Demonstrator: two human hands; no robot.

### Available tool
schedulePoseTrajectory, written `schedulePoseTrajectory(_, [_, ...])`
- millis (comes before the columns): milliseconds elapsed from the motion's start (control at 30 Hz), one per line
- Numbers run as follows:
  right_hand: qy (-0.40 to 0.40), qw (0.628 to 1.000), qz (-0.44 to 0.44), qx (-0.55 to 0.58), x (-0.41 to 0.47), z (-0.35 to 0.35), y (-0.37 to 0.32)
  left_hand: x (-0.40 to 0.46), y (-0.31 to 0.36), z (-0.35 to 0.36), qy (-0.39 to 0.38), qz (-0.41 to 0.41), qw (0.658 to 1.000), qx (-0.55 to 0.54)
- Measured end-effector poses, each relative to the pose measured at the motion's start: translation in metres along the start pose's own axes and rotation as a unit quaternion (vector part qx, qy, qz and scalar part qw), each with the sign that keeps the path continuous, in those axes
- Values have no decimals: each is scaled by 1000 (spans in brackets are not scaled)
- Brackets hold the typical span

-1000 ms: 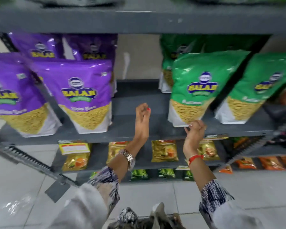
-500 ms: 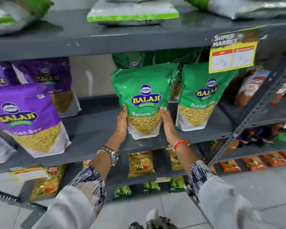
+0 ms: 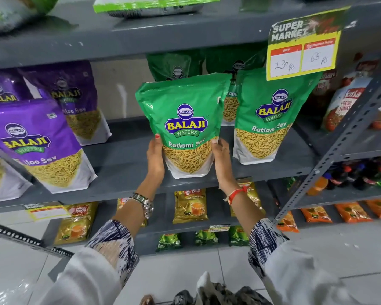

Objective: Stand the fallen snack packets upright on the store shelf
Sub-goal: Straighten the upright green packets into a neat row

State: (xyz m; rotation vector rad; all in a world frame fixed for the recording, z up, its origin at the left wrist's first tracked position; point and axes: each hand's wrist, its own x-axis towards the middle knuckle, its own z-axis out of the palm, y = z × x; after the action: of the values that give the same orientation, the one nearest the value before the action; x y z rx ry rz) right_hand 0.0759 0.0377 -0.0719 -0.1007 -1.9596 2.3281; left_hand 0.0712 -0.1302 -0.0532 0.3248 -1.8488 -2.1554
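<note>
A green Ratlami Sev packet (image 3: pixel 185 119) stands upright near the front edge of the grey middle shelf (image 3: pixel 123 172). My left hand (image 3: pixel 155 159) presses its lower left side and my right hand (image 3: pixel 221 159) presses its lower right side. A second green packet (image 3: pixel 271 115) stands upright just to its right, with more green packets (image 3: pixel 176 67) behind. Purple Aloo Sev packets (image 3: pixel 37 144) stand at the left. On the shelf above, a green-and-white packet (image 3: pixel 150 5) lies flat.
A yellow price tag (image 3: pixel 301 47) hangs from the upper shelf at the right. A perforated grey upright (image 3: pixel 339 146) slants down the right side. Tea packets (image 3: pixel 190 205) and small green packets fill the lower shelves. Tomato packets (image 3: pixel 348 100) stand at the far right.
My hands have risen from the shelf edge and closed on both sides of the green packet. The view has shifted right and up, and the packet stands straighter than a second ago.
</note>
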Motion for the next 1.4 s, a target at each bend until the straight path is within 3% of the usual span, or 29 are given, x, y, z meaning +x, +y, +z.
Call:
schedulePoseTrajectory(100, [90,995,-36,1,-7,-20,2,-27,-7,6,218,130,967,16])
schedulePoseTrajectory(133, [129,990,-43,33,-12,-29,0,-36,-13,11,251,149,956,26])
schedulePoseTrajectory(167, [170,982,-53,63,-15,-39,-1,-46,-20,20,242,158,957,21])
schedulePoseTrajectory(233, [246,963,-73,85,-15,-62,-6,-66,-32,41,129,163,978,23])
schedulePoseTrajectory(333, [290,949,-93,80,-1,-94,-17,-81,-43,82,-39,179,979,94])
schedulePoseTrajectory(433, [313,948,-62,-14,30,-123,-27,-80,-47,133,-107,84,989,55])
schedulePoseTrajectory(500, [288,956,-48,-37,45,-132,-29,-73,-40,155,-99,-19,995,-6])
schedulePoseTrajectory(600, [192,981,-19,2,51,-124,-28,-47,-29,156,-56,-78,995,3])
schedulePoseTrajectory(667, [118,993,6,31,54,-121,-26,-30,-31,154,-71,-113,991,-1])
schedulePoseTrajectory(733, [98,995,13,30,69,-157,-36,-31,-33,194,-121,-132,983,-40])
schedulePoseTrajectory(1400, [64,998,-1,8,45,-140,-30,-46,-36,173,-89,-131,986,-50])
